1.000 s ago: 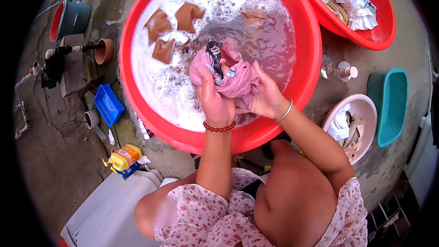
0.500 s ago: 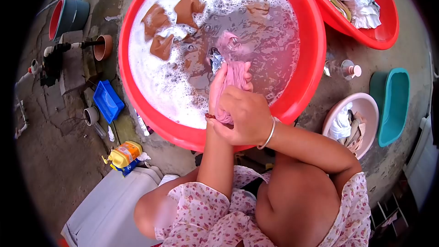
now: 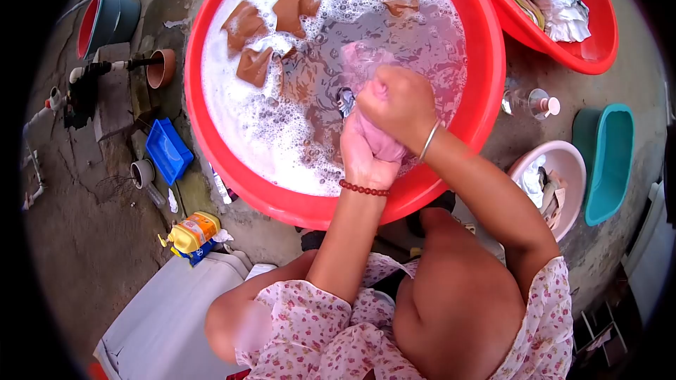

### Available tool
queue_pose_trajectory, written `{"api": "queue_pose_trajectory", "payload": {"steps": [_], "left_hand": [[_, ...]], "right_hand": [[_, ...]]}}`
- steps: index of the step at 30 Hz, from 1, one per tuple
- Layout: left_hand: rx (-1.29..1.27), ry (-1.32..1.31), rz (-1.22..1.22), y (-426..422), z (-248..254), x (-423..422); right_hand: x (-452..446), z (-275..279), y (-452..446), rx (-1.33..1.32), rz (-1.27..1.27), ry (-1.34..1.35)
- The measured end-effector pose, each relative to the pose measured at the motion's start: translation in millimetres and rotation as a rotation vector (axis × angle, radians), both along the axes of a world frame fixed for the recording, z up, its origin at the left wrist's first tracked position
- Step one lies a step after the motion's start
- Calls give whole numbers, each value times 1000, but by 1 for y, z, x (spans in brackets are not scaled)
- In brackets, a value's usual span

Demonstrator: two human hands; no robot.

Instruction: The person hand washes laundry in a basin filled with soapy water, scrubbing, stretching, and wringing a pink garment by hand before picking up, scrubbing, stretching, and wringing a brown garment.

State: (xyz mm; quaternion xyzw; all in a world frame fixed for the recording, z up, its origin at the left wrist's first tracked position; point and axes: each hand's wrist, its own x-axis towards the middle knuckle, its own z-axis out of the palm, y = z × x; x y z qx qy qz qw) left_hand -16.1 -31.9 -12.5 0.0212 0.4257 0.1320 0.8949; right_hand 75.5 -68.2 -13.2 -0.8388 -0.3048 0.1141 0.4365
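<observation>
Pink cloth (image 3: 377, 137) is bunched between my two hands over the large red basin (image 3: 486, 91). My left hand (image 3: 362, 155), with a red bead bracelet at its wrist, lies palm up under the cloth and holds it. Closed in a fist, my right hand (image 3: 401, 102) presses down on the same cloth; a silver bangle circles that wrist. More of the pink cloth (image 3: 359, 56) trails into the murky, foamy water. A small dark-and-white patterned piece (image 3: 345, 100) shows just beyond my left fingers. Brown cloth (image 3: 296, 10) floats among the suds on the left.
Another red basin (image 3: 602, 56) with pale clothes stands at upper right. Beside it are a clear bottle (image 3: 539, 103), a pale pink basin (image 3: 574, 169) with clothes and a teal tub (image 3: 612, 190). To the left sit a blue tray (image 3: 169, 151) and a yellow jug (image 3: 193, 232).
My right hand has moved up and away from my left wrist and curled into a fist over the cloth. The bracelet now shows fully, and the cloth is more bunched.
</observation>
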Motion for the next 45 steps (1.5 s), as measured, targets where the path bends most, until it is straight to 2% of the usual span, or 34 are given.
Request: {"api": "queue_pose_trajectory", "payload": {"steps": [1,3,5,7,9,11,12,13,14,15,16,18,19,21,22,23,24,25,27,28,29,30,31,33,34,35,36,37,38,39,40,41,43,45], "left_hand": [[-76,163,22,-5,18,15],[-23,152,22,-3,21,20],[12,43,26,0,23,13],[6,38,14,15,12,6],[-269,-740,-338,36,-55,-20],[-293,-988,-277,30,-52,-20],[-42,-464,-51,20,3,-5],[206,48,166,13,33,8],[451,68,163,10,29,12],[452,65,170,12,26,13],[618,62,183,16,23,11],[819,101,165,25,12,3],[820,90,169,30,3,0],[536,266,-30,35,-14,-7],[393,371,-52,34,-26,-13],[257,393,-66,29,-28,-17],[167,360,-78,26,-34,-18],[74,330,-91,21,-39,-21],[0,290,-122,18,-37,-17],[-67,314,-110,17,-35,-14],[-132,334,-102,18,-31,-8],[-170,204,-110,21,-41,-12],[-174,156,-89,25,-43,-13],[-317,-167,-127,35,-27,-18],[-193,-316,85,33,-16,-14],[-196,-312,85,35,-25,-19],[-343,-595,-39,41,-33,-22],[-328,-780,-107,42,-42,-24],[-295,-963,-178,43,-44,-23],[-289,-964,-177,35,-30,-13],[-123,-507,-51,20,-7,1],[46,-51,69,13,12,13],[11,37,81,17,18,19],[35,-94,45,22,5,6]], "right_hand": [[7,-2,-2,10,2,-2],[17,-1,-6,-97,-28,-10],[-6,16,-11,-57,-48,-24],[-32,43,-16,209,80,67],[-46,40,-19,253,139,67],[-35,20,-17,325,208,34],[-10,-7,-17,110,97,29],[14,-25,-15,-98,-17,7],[26,-29,-14,-91,-24,-4],[34,-32,-15,-187,-37,120],[38,-37,-15,-286,-50,253],[42,-38,-18,-246,-101,331],[51,-38,-16,-191,-151,376],[50,-59,-26,-254,-110,345],[44,-68,-32,-353,118,222],[40,-67,-32,-446,344,96],[43,-63,-31,-610,482,219],[42,-69,-29,-607,487,224],[48,-75,-23,-794,292,147],[41,-76,-22,-695,259,110],[36,-86,-24,-419,358,45],[24,-53,-19,-256,371,288],[6,-24,-17,-37,371,389],[-25,37,-19,26,469,260],[-42,51,-20,187,436,121],[-49,52,-20,184,435,126],[-53,52,-19,215,441,36],[-56,50,-17,247,450,-53],[-48,39,-13,146,413,-116],[-16,16,-2,-50,267,-61],[8,-1,3,-251,117,-3],[9,-3,-3,-248,117,-5],[8,-2,-10,-196,93,3],[-14,21,-14,-180,96,39]]}}
